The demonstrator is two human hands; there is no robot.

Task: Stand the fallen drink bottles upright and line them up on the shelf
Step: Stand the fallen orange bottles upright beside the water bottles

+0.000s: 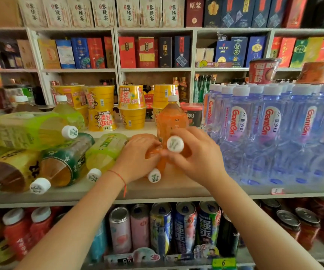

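Two orange drink bottles sit under my hands at the middle of the shelf (157, 190). One orange bottle (154, 176) lies on its side with its white cap toward me; my left hand (137, 158) curls over its body. My right hand (196, 156) grips a second orange bottle (175, 144) just below its cap, which points at the camera. A third orange bottle (172, 119) stands upright behind them. To the left lie a yellow-green bottle (104, 151), a green-label tea bottle (65, 162) and a brown tea bottle (11, 172), with another yellow-green bottle (27, 129) stacked on top.
A dense block of upright water bottles (274, 123) fills the shelf on the right, close to my right hand. Yellow noodle cups (100, 106) stand at the back, beside an upright yellow-green bottle (67, 112). Cans (176, 227) line the shelf below. Boxed goods fill the wall shelves behind.
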